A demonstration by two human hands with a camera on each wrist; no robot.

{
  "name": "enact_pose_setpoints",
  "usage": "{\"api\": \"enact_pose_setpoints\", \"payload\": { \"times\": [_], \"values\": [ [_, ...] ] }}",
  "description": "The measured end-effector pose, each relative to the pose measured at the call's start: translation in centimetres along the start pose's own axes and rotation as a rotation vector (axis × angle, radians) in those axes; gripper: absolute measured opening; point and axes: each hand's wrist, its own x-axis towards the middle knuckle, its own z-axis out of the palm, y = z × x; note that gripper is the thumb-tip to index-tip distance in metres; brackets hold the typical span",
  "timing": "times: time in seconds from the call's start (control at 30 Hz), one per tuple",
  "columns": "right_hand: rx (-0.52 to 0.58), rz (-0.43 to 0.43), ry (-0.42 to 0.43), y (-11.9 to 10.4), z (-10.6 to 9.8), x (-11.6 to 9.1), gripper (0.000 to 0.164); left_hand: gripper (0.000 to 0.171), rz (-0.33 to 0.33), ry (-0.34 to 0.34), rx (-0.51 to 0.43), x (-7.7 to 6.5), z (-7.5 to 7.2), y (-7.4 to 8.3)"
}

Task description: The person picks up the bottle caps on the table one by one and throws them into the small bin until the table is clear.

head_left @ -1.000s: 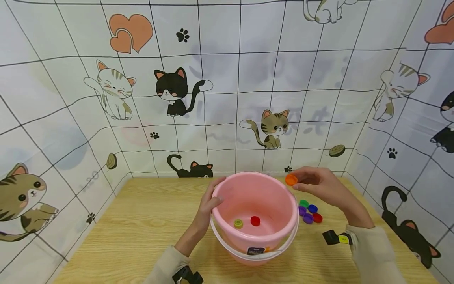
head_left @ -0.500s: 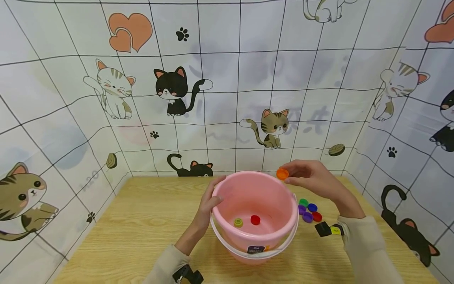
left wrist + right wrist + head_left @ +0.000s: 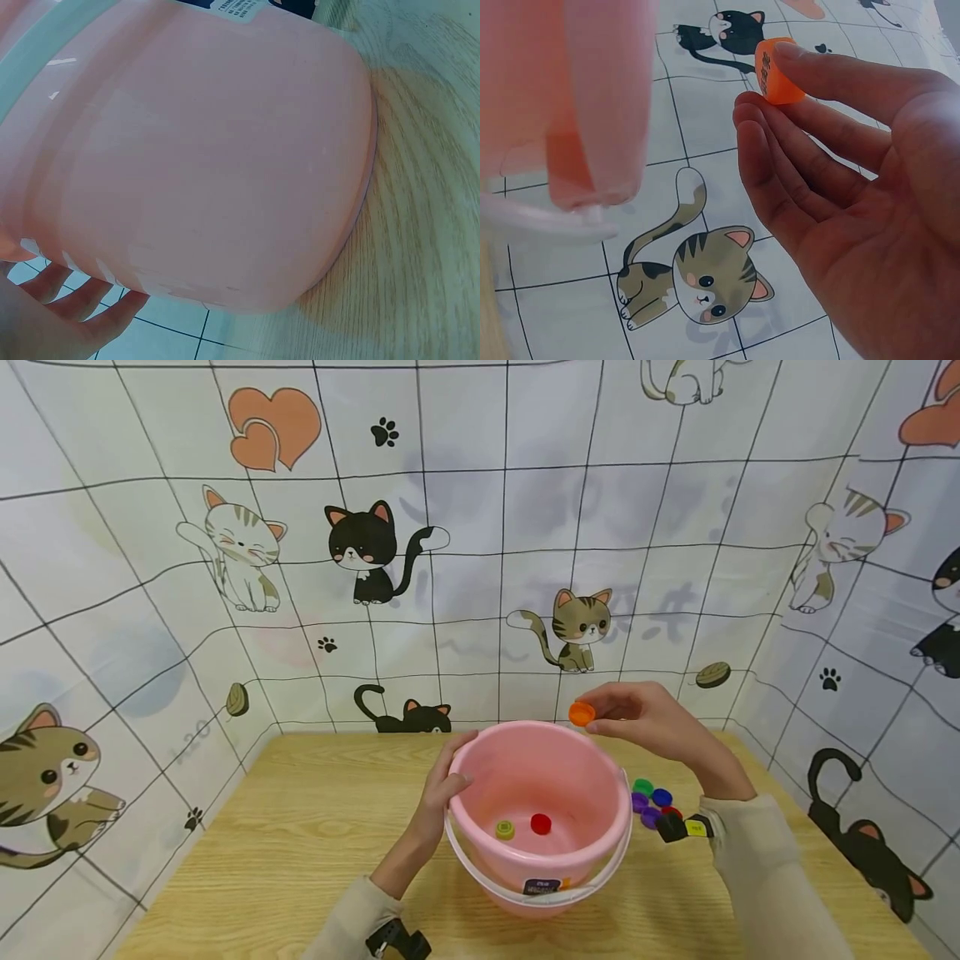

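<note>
A pink bucket (image 3: 498,864) stands on the table, its white handle (image 3: 543,902) hanging down at the front. My left hand (image 3: 437,797) grips the rim on the left side, thumb inside; its fingers show behind the wall in the left wrist view. Between thumb and fingers, my right hand (image 3: 652,722) pinches an orange bottle cap (image 3: 581,713), which is clear of the table beyond the bucket's back right rim. Printed characters show on this orange cap (image 3: 776,73) in the right wrist view. On the bucket's floor lie a red cap (image 3: 540,824) and a yellow cap (image 3: 505,830).
Right of the bucket, a loose group of caps lies on the wooden table (image 3: 300,843): a green cap (image 3: 642,787), a blue cap (image 3: 662,797), purple caps (image 3: 650,817) and a red one, partly hidden by the wrist camera. A cat-print curtain (image 3: 465,568) surrounds the table.
My right hand has moved left and upward with the orange cap, from beside the bucket's right rim to beyond its back right rim. My left hand and the bucket stay put.
</note>
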Motion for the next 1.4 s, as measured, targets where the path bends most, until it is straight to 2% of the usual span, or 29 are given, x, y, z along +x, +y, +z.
{"api": "enact_pose_setpoints", "payload": {
  "times": [0.4, 0.9, 1.17, 1.4],
  "values": [
    [0.026, -0.027, -0.035, -1.0, 0.4, 1.7, 0.034, 0.065, 0.012, 0.006, 0.012, -0.1, -0.3, 0.0],
    [0.031, -0.007, -0.059, -2.4, 0.7, 3.0, 0.037, 0.062, 0.002, 0.005, 0.008, 0.0, -0.1, -0.1],
    [0.026, -0.045, -0.064, -2.6, 1.1, 3.6, 0.036, 0.066, 0.015, -0.006, 0.005, 0.1, -0.1, -0.2],
    [0.013, -0.028, -0.076, -2.5, 1.2, 3.9, 0.035, 0.066, 0.015, -0.001, -0.008, 0.1, -0.1, -0.1]
  ]
}}
